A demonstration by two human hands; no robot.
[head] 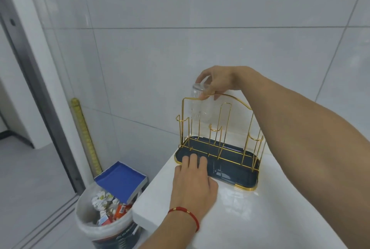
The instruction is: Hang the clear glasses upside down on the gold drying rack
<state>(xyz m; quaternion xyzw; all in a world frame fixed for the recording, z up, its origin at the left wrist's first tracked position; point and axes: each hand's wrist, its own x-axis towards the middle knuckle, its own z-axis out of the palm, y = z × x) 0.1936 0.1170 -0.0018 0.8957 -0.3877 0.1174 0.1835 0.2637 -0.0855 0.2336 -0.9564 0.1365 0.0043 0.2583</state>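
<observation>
The gold wire drying rack (225, 108) stands on a dark blue tray (236, 176) with a gold rim, on a white counter against the tiled wall. My right hand (217, 81) reaches over the rack's top and grips the base of a clear ribbed glass (197, 105), which hangs upside down behind the rack's back left wires. My left hand (194, 180) lies flat on the tray's front left edge, fingers spread, with a red cord bracelet at the wrist.
The white counter (240, 218) ends at a left edge. Below it stands a white bin (104, 226) full of rubbish, with a blue box lid (121, 180) on top. A yellow ruler (86, 134) leans on the wall. A glass door frame runs along the left.
</observation>
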